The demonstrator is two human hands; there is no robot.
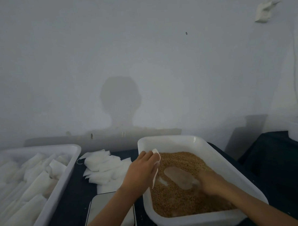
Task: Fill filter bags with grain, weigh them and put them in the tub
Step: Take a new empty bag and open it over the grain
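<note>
Head view showed me at the filling step. My left hand (143, 167) pinched an empty filter bag (156, 165) over the grain tub (214, 154) at lower right of the frame. My right hand (213, 183), blurred, had its fingers curled round a clear scoop (179, 177) lying in the grain (181, 203). Next, I judged, the scoop needed lifting and tipping into the bag's mouth, then weighing on the scale (111, 210) at bottom centre.
</note>
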